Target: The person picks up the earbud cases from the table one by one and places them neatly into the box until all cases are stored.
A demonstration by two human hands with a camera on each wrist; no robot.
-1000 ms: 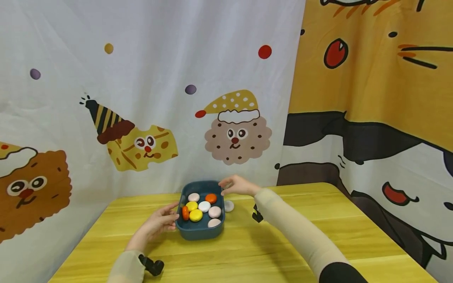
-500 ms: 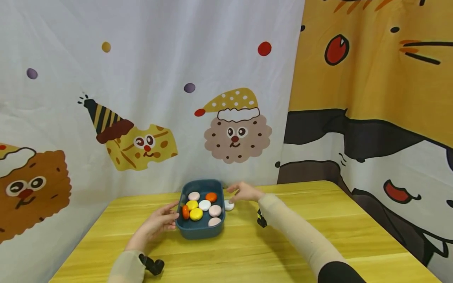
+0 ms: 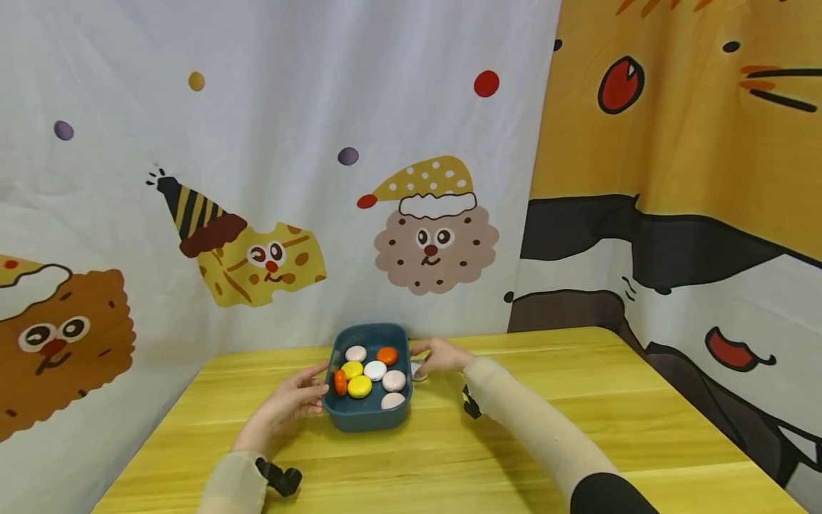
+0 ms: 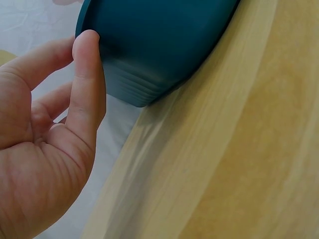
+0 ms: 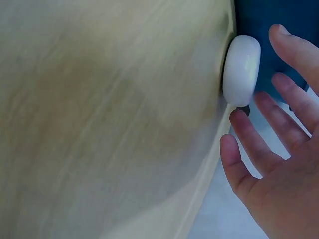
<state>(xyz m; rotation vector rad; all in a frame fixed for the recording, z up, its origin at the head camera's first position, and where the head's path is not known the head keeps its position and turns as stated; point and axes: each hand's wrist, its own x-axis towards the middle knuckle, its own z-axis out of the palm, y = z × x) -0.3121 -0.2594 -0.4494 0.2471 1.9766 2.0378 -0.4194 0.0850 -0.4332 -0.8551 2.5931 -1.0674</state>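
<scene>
A blue rectangular box (image 3: 366, 422) stands on the table, holding several rounded discs in white, pale pink, yellow and orange. My left hand (image 3: 292, 401) is at its left side; in the left wrist view the thumb (image 4: 86, 52) touches the box near the rim, the other fingers partly hidden behind it. Just right of the box, a loose white disc (image 5: 241, 70) lies on the table, mostly covered by my right hand (image 3: 443, 357) in the head view. The right wrist view has that hand's fingers (image 5: 279, 119) spread close around the disc, without a grip on it.
The yellow wood-grain table (image 3: 488, 457) extends to both sides and toward me. Behind it hangs a white curtain (image 3: 270, 93) with cartoon prints, close to the box's far end. Another printed cloth (image 3: 584, 143) hangs on the right.
My right hand has moved from the box's right rim out to the right, then down over the loose white disc. My left hand stays at the box's left side.
</scene>
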